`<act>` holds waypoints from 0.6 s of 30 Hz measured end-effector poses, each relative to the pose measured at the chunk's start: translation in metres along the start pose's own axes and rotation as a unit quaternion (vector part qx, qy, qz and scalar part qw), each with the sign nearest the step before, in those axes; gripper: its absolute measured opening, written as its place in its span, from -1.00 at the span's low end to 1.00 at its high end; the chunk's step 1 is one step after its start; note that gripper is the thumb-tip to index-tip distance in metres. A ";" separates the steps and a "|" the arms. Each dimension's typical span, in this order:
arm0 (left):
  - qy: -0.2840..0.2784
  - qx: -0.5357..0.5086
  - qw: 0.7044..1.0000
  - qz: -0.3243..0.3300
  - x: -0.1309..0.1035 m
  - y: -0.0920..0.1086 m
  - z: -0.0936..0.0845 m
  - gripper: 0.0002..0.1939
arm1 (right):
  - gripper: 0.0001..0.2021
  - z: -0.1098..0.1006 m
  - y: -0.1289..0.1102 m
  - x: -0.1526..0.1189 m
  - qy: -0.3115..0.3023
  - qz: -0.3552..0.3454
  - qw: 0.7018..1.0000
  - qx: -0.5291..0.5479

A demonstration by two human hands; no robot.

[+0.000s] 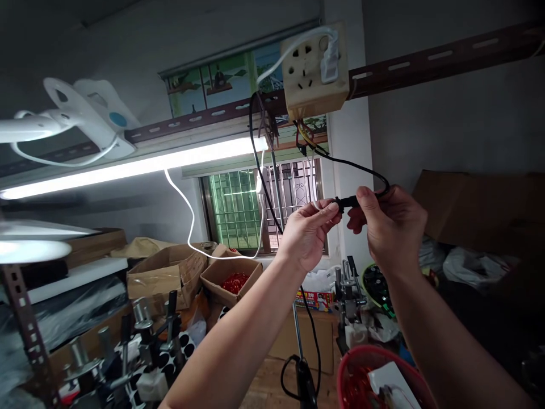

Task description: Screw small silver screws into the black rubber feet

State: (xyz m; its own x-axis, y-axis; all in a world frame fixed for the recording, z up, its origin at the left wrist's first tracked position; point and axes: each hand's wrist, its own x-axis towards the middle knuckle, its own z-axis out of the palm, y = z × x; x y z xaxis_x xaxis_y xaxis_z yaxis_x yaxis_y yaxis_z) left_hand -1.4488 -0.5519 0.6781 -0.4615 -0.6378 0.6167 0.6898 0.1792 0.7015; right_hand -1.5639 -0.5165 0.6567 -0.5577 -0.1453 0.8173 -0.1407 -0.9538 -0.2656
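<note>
The left hand (pixel 304 233) pinched the left end of a black connector (pixel 351 201) between thumb and fingers, while the right hand (pixel 394 227) pinched its other end, where a black cable (pixel 361 166) looped up toward the lower edge of a socket box (pixel 293 85). The connector was in mid-air, below that box's lower right corner. A white plug (pixel 330 62) sat near the box's upper right corner, beside a slotted rail (pixel 451 54).

left hand (pixel 305 238): bare, slim left thumb (pixel 326 215) with short nail | just behind it: narrow left wrist (pixel 293 258), left forearm (pixel 240 324) bare, smooth, widening away from the hand | right hand (pixel 394 230): bare, right thumb (pixel 369 205) round-tipped | just behind it: right forearm (pixel 443 346), likewise bare and widening
</note>
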 end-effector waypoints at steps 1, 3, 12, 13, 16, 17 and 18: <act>-0.002 0.009 1.000 0.007 0.000 0.000 0.000 -0.83 | -0.68 -0.001 0.000 0.001 -0.006 0.003 1.000 -0.010; -0.002 0.027 0.999 0.018 0.001 0.000 0.000 -0.82 | -0.69 -0.005 -0.001 0.003 -0.023 0.025 0.999 -0.011; -0.030 0.043 0.998 -0.023 0.007 -0.001 0.001 -0.82 | -0.68 -0.014 -0.002 0.005 -0.048 0.089 0.995 0.022; -0.033 0.039 0.998 -0.023 0.007 -0.002 0.001 -0.82 | -0.68 -0.013 -0.001 0.004 -0.044 0.075 0.996 0.016; -0.035 0.043 0.998 -0.008 0.007 -0.005 0.001 -0.81 | -0.67 -0.010 0.002 0.002 -0.042 0.041 0.998 -0.005; -0.036 0.049 0.998 -0.004 0.007 -0.006 0.001 -0.81 | -0.67 -0.009 0.004 0.002 -0.048 0.040 0.998 -0.010; -0.036 0.056 0.998 -0.001 0.008 -0.006 0.000 -0.82 | -0.67 -0.008 0.005 0.003 -0.053 0.044 0.997 -0.014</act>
State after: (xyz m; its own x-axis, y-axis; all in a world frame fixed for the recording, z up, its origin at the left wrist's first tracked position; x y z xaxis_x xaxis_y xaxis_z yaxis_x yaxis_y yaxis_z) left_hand -1.4569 -0.5575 0.6787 -0.5044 -0.5832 0.6368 0.6247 0.2626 0.7354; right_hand -1.5730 -0.5198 0.6532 -0.4790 -0.2574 0.8392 -0.1184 -0.9284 -0.3523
